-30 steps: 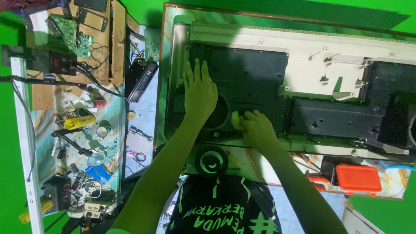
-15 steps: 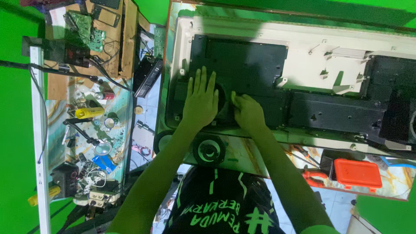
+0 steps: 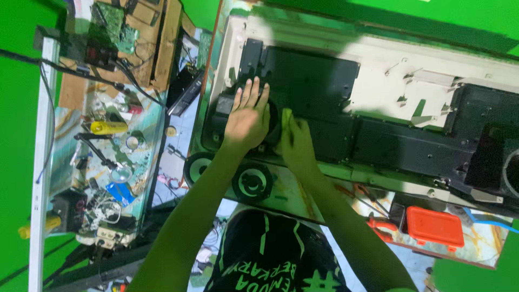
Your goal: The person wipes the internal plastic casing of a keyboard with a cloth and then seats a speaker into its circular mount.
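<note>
A long flat device lies on the table: a white back panel (image 3: 378,70) with black plastic covers (image 3: 313,81) across it. My left hand (image 3: 247,118) lies flat, fingers spread, on the black cover at the device's left end, over a round speaker opening. My right hand (image 3: 294,141) is just to its right on the same cover, fingers closed around something small and yellowish; I cannot tell what it is. A round loose speaker (image 3: 252,183) lies just below my hands at the table's edge.
An orange plastic box (image 3: 435,226) and red-handled tools (image 3: 378,224) sit at the table's lower right. On the left stands a cluttered bench with a circuit board (image 3: 111,24), a yellow cylinder (image 3: 108,127), cables and small parts. A second round speaker (image 3: 197,168) lies nearby.
Both hands have slid left and up along the black cover towards the device's left end. The right hand has closed in beside the left one.
</note>
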